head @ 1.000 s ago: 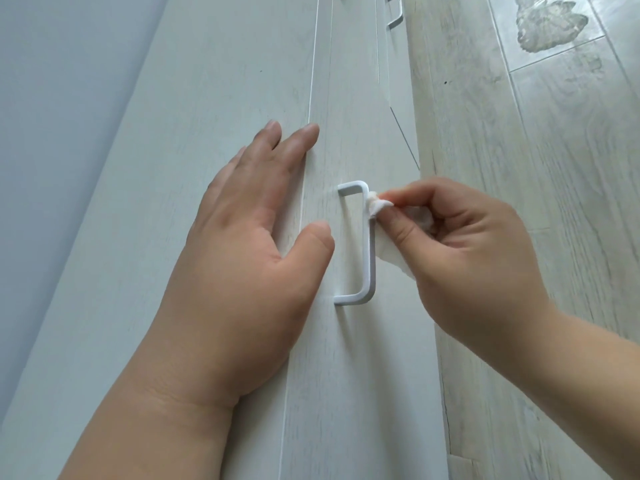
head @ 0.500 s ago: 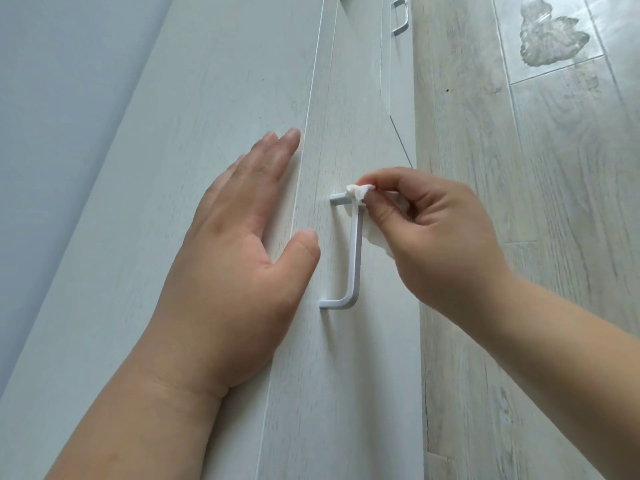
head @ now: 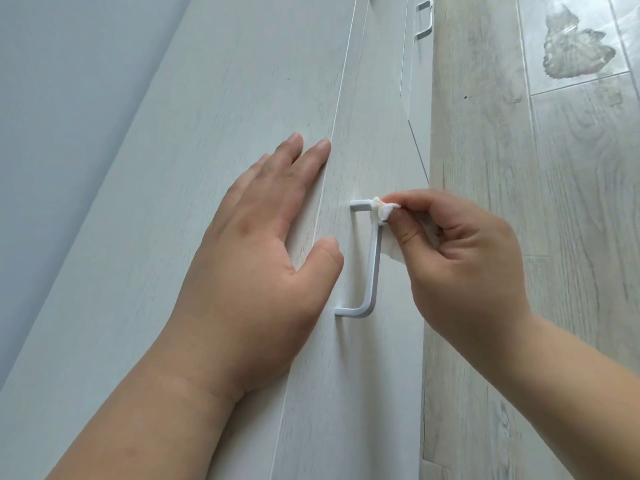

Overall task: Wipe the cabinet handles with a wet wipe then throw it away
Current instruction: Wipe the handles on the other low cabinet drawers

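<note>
A white U-shaped cabinet handle (head: pixel 371 271) sticks out of a pale wood-grain cabinet door (head: pixel 367 375). My right hand (head: pixel 460 271) pinches a white wet wipe (head: pixel 381 213) and presses it against the handle's upper corner; a flap of the wipe hangs under my fingers. My left hand (head: pixel 256 258) lies flat with straight fingers on the neighbouring door (head: pixel 173 237), its thumb close to the handle but apart from it.
A second white handle (head: pixel 424 20) sits on a farther door at the top. Grey-beige plank floor (head: pixel 519 168) runs along the right, with a glossy reflection patch (head: pixel 575 46) at top right. A plain pale wall (head: pixel 52 116) fills the left.
My right hand slid the wipe up the handle's bar to its top corner. The left hand stayed flat on the door while the view shifted slightly.
</note>
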The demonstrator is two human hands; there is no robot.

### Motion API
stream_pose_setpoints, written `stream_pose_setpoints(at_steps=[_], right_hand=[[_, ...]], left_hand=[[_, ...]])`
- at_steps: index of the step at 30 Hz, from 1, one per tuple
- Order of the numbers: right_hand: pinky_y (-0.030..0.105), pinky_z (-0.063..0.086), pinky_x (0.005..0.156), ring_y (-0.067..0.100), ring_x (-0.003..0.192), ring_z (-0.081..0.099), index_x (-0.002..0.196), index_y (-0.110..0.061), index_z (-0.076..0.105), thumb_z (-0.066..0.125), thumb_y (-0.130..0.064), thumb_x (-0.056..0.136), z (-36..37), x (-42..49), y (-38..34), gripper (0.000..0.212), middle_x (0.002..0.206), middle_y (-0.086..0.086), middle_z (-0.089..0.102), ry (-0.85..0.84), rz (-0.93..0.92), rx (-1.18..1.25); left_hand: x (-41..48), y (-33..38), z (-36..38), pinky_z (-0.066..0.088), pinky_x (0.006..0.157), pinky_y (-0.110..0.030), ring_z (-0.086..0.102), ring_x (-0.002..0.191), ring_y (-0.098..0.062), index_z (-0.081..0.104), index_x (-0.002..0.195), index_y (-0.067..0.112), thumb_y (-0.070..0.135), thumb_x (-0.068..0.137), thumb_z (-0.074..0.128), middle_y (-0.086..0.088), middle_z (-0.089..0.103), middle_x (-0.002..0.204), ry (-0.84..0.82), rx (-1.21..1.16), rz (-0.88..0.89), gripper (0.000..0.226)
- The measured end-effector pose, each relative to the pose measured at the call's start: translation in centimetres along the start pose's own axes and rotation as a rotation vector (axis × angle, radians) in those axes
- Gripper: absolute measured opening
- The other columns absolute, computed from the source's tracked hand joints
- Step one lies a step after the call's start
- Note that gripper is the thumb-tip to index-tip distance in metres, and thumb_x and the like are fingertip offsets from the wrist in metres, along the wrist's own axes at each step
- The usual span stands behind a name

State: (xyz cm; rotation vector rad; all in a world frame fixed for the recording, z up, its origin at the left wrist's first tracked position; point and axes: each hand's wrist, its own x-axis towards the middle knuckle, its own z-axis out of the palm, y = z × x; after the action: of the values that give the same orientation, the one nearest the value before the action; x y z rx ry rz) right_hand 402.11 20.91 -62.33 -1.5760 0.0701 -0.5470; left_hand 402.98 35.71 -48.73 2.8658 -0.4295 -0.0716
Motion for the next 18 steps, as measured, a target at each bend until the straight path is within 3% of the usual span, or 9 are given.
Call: stream_pose_setpoints(at_steps=[2, 6, 9, 18], right_hand=[[0.022, 0.053, 0.079, 0.008, 0.091, 0.070, 0.101, -0.020, 0.079, 0.066, -0.015, 0.100, 0.2, 1.1, 0.1, 0.014, 0.093, -0.012, 0.075, -0.027, 0.007, -0.023], [0.011, 0.045, 0.073, 0.006, 0.089, 0.068, 0.096, -0.024, 0.079, 0.065, -0.014, 0.101, 0.2, 3.3, 0.1, 0.018, 0.091, -0.010, 0.074, -0.173, 0.111, -0.013], [0.011, 0.046, 0.066, 0.005, 0.079, 0.068, 0.094, -0.026, 0.078, 0.063, -0.019, 0.102, -0.9, 3.5, 0.2, 0.018, 0.084, -0.010, 0.074, -0.274, 0.170, -0.001], [0.007, 0.039, 0.052, -0.001, 0.052, 0.055, 0.092, -0.023, 0.079, 0.068, -0.020, 0.101, -0.5, 4.6, 0.6, 0.015, 0.061, -0.020, 0.065, -0.328, 0.254, 0.145]], left_hand=[[0.0, 0.0, 0.0, 0.008, 0.128, -0.023, 0.004, 0.153, 0.013, 0.024, 0.160, 0.054, 0.043, 0.088, 0.048, 0.037, 0.013, 0.166, 0.000, 0.002, -0.001, 0.076], [0.0, 0.1, 0.1, 0.009, 0.128, -0.025, 0.004, 0.153, 0.014, 0.024, 0.159, 0.056, 0.043, 0.088, 0.048, 0.039, 0.013, 0.165, 0.005, -0.009, -0.007, 0.076], [0.1, 0.0, 0.2, 0.009, 0.128, -0.024, 0.005, 0.153, 0.012, 0.025, 0.160, 0.053, 0.047, 0.087, 0.045, 0.037, 0.014, 0.166, 0.010, 0.004, 0.005, 0.076], [0.1, -0.2, 0.1, 0.008, 0.126, -0.017, 0.006, 0.153, 0.014, 0.026, 0.159, 0.054, 0.048, 0.086, 0.044, 0.037, 0.015, 0.165, 0.021, 0.003, 0.010, 0.076]])
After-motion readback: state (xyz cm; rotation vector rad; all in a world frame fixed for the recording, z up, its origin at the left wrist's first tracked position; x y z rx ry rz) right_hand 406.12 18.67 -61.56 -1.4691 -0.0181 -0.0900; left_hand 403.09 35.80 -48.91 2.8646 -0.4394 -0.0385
